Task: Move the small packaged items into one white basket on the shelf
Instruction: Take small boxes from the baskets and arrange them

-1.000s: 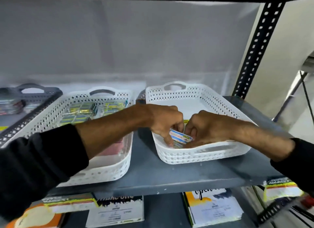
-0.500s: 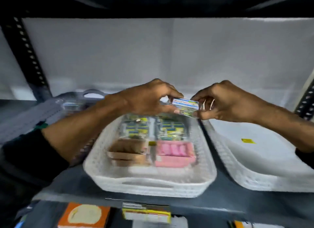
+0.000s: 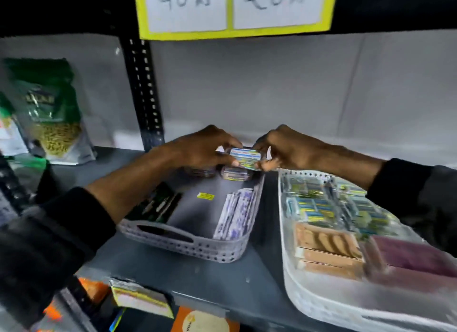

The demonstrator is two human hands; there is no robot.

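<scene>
Both my hands hold one small packet (image 3: 244, 158) with a blue, white and yellow label. My left hand (image 3: 206, 149) pinches its left end and my right hand (image 3: 284, 148) its right end. The packet hangs over the far end of a grey basket (image 3: 188, 245), just above similar small packets (image 3: 233, 174) lying there. A white basket (image 3: 304, 299) stands to the right, holding several blue-yellow packets (image 3: 329, 203), brown boxes (image 3: 326, 247) and a maroon pack (image 3: 415, 257).
The grey basket also holds white-purple sachets (image 3: 235, 213) on its right side and dark items (image 3: 158, 205) on its left. A green snack bag (image 3: 49, 109) stands at far left behind a black perforated upright (image 3: 146, 89). Yellow-edged price cards (image 3: 232, 7) hang above.
The packet was lifted out of the right white basket, carried leftward past the middle white basket, and now sits over the grey basket's far end, both hands still on it.
</scene>
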